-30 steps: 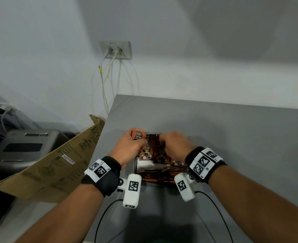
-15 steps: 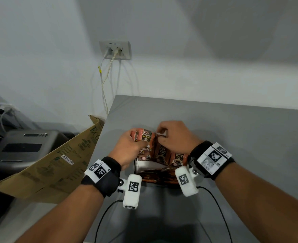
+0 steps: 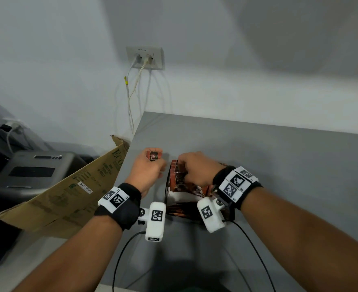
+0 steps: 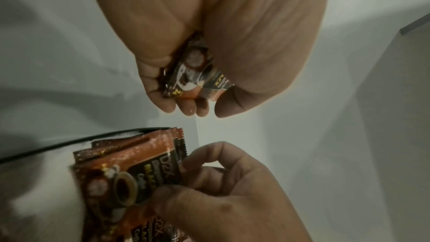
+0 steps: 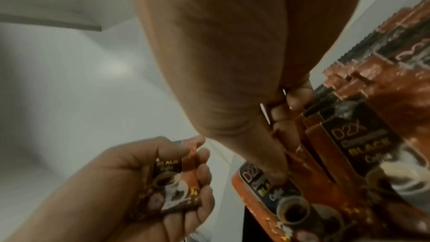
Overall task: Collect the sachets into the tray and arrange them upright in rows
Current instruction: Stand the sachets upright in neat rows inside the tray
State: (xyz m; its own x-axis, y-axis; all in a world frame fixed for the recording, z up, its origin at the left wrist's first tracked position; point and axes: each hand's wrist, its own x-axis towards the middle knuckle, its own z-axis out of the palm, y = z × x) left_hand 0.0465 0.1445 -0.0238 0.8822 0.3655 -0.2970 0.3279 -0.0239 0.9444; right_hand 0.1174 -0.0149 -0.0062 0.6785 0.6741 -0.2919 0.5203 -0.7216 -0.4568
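Left hand (image 3: 147,171) curls round a few D2X coffee sachets (image 3: 153,155), their tops jutting above the knuckles. Right hand (image 3: 197,169), just beside, pinches the upright sachets (image 4: 130,168) standing in the tray (image 3: 182,199) beneath its fingers (image 5: 277,155).

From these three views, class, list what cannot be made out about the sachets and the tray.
- Tray: head view, the right hand and both wrist cameras cover most of it, so its outline is unclear.
- Sachets in the tray: count hidden, they overlap and run off the right wrist view's edge.
- Left hand: how many sachets it grips is unclear in any view, fingers cover the bundle.
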